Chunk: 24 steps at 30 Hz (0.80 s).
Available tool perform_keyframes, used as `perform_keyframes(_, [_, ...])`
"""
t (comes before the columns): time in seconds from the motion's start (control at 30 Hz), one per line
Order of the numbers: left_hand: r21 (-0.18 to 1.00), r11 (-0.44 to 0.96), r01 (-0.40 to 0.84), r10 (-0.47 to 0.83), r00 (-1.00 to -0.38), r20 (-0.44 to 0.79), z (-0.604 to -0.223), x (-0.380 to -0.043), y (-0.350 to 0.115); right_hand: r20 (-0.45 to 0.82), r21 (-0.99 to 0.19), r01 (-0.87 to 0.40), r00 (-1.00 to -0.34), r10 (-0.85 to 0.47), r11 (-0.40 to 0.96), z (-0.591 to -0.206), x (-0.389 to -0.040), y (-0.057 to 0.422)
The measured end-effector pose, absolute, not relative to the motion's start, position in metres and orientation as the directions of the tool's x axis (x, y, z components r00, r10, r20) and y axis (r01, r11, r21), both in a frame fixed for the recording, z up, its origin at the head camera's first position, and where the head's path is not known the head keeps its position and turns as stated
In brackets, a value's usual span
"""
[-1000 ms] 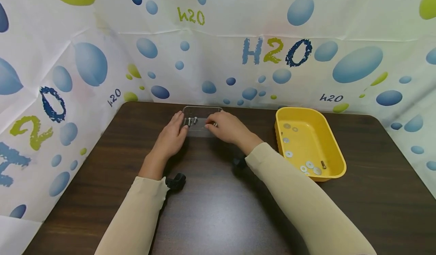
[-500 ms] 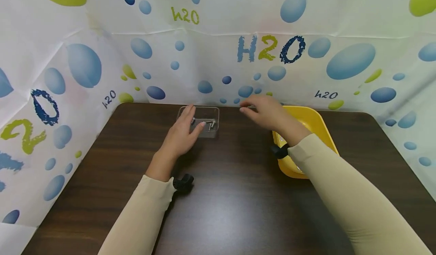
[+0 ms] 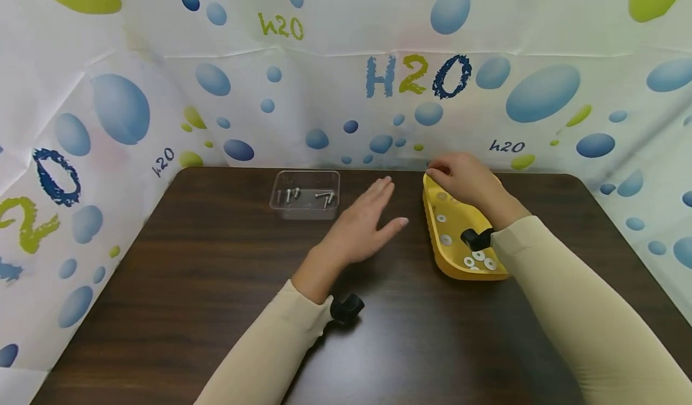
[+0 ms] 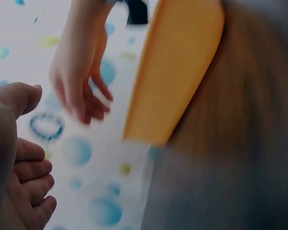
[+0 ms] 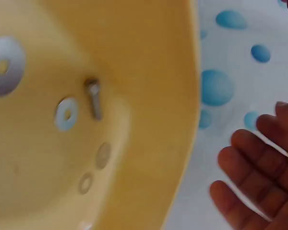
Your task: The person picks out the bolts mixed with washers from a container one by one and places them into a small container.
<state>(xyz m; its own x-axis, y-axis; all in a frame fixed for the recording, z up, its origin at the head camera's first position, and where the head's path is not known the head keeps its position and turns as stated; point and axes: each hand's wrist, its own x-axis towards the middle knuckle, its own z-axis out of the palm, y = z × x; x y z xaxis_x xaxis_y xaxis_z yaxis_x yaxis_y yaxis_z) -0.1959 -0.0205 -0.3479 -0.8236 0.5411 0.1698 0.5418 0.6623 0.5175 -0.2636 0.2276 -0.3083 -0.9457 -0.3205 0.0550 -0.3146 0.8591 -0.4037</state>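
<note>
My left hand (image 3: 354, 231) hangs over the table between a clear plastic box and a yellow bin (image 3: 470, 276). Its fingers are extended, the thumb spread, and nothing is in it. Above the bin's far left corner is my right hand (image 3: 470, 182). In the right wrist view its fingers (image 5: 252, 177) are loosely bent with no object visible among them. Several flat washers (image 3: 446, 240) lie inside the bin, and a bolt (image 5: 93, 98) shows there in the right wrist view. The clear box (image 3: 305, 214) contains several bolts (image 3: 330, 199).
Both containers stand on a dark wooden table (image 3: 216, 261), the clear box near its back edge and the bin to the right. Behind them hangs a white printed sheet (image 3: 335, 80). A black strap-on device (image 3: 347, 307) sits at the left wrist.
My right hand has gone from the clear box across to the bin. The left hand has left the box's side and moved right. More bolts now show in the box.
</note>
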Motion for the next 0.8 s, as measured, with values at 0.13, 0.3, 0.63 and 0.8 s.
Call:
perform_keyframes(0.13, [0.488, 0.666, 0.564, 0.603, -0.793, 0.094, -0.354, -0.184, 0.014, -0.078, -0.406, -0.225, -0.957, -0.279, 0.886, -0.319, -0.268, 0.242])
perform_keyframes(0.3, [0.493, 0.677, 0.546, 0.621, -0.784, 0.015, -0.363, -0.176, 0.041, -0.262, -0.356, -0.163, -0.928, -0.266, 0.920, -0.335, -0.272, 0.253])
perform_keyframes(0.63, [0.448, 0.712, 0.541, 0.615, -0.788, -0.026, -0.379, -0.171, 0.052, -0.338, -0.349, -0.204, -0.883, -0.326, 0.915, -0.361, -0.277, 0.247])
perform_keyframes(0.8, [0.435, 0.705, 0.560, 0.626, -0.780, -0.012, -0.379, -0.170, 0.053, -0.329, -0.361, -0.237, -0.873, -0.361, 0.902, -0.363, -0.278, 0.243])
